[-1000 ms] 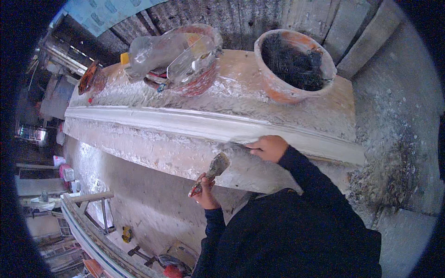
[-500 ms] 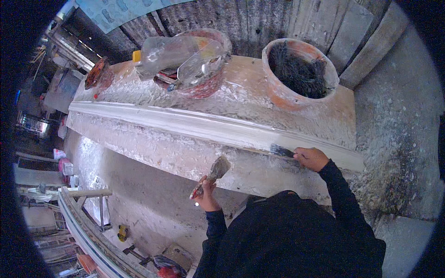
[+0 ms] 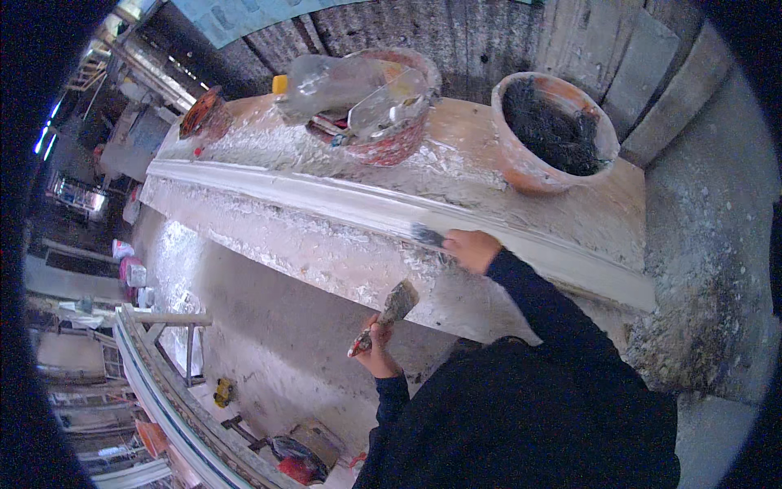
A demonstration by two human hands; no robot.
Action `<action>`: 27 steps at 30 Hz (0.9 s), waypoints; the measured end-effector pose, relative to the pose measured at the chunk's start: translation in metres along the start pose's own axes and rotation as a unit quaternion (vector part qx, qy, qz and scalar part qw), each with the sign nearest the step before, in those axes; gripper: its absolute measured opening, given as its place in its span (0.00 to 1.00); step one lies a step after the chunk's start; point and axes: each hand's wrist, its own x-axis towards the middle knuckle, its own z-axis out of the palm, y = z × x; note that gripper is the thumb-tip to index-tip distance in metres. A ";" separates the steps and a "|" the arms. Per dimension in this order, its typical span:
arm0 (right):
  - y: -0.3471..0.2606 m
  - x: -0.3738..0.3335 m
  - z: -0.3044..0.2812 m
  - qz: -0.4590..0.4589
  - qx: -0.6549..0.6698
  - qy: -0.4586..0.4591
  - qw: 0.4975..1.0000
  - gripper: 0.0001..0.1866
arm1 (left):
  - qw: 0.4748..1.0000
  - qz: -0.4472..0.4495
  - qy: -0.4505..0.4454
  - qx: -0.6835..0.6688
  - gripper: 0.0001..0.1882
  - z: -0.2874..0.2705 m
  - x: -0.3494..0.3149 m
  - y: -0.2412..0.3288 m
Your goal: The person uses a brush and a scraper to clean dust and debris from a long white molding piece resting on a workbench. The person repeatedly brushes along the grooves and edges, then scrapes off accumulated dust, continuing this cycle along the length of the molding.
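Note:
A long white moulding strip [image 3: 326, 200] lies lengthwise along a plaster-crusted bench board [image 3: 277, 232]. My right hand [image 3: 472, 249] is closed round the handle of a dark paintbrush [image 3: 427, 235], its bristles against the moulding's near side, around mid-length. In my left hand [image 3: 376, 355] is a putty knife [image 3: 399, 301] caked with plaster, its wide blade pointing up and away. The fingers wrap its reddish handle. This knife is held just off the bench's near edge, apart from the moulding.
Behind the moulding stand an orange-rimmed bucket [image 3: 521, 175] with dark fibrous stuff and a reddish basin [image 3: 387, 151] holding a clear plastic bottle [image 3: 314, 85]. A small crusted pot [image 3: 213, 118] sits far left. Corrugated sheeting [image 3: 407, 33] backs the bench. A frame rail [image 3: 175, 407] runs lower left.
My right hand has drawn the brush leftward along the moulding. The left hand still holds the putty knife near the bench edge. The whole view has shifted slightly.

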 end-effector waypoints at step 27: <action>0.015 -0.051 -0.031 0.008 -0.081 -0.003 0.997 0.15 | 0.997 -0.013 0.078 -0.006 0.19 -0.016 -0.018 0.001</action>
